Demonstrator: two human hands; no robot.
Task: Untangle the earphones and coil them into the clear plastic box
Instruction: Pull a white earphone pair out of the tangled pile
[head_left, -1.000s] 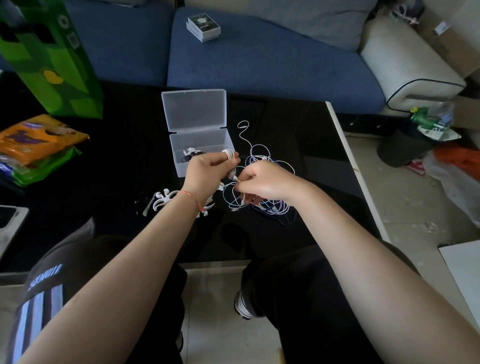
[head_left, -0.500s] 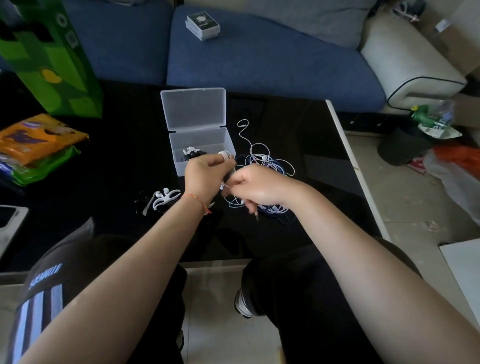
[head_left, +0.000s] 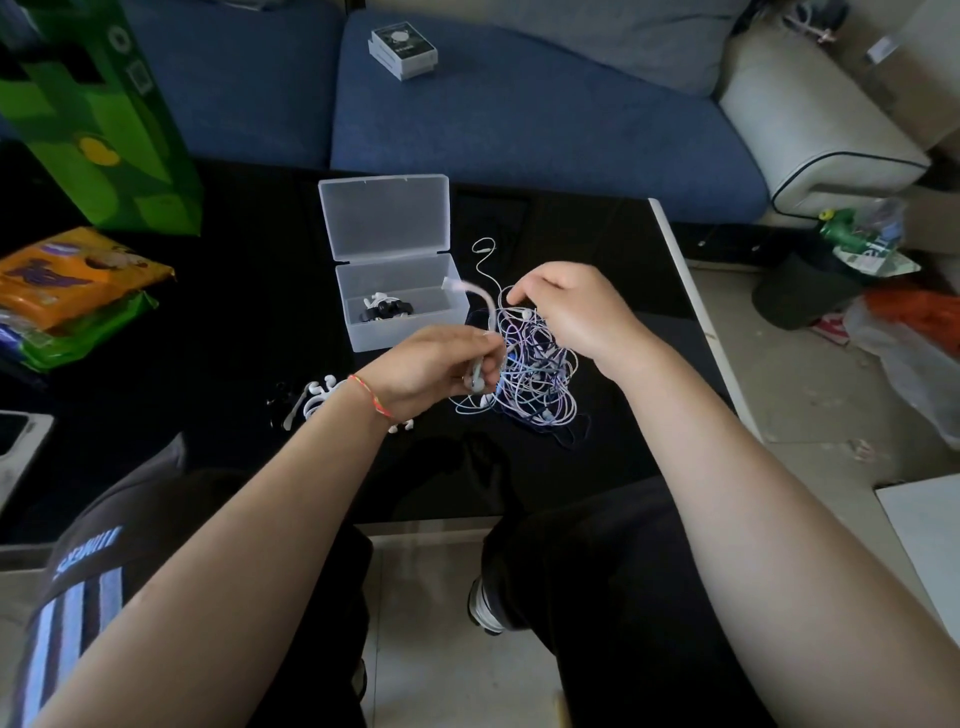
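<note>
1. I see my left hand (head_left: 436, 366) pinching a white earphone strand that arcs up toward the clear plastic box (head_left: 400, 306).
2. My right hand (head_left: 569, 306) pinches the tangled earphones (head_left: 535, 374), a shapeless bundle lifted partly off the black table (head_left: 208, 312).

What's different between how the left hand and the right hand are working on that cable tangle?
The left hand sits low and nearer the person, gripping a white cable end; the right hand is raised above the tangled earphones, pinching wires at the top. The left wrist wears a red string bracelet; the right is bare. Both hold parts of the same tangle.
</note>
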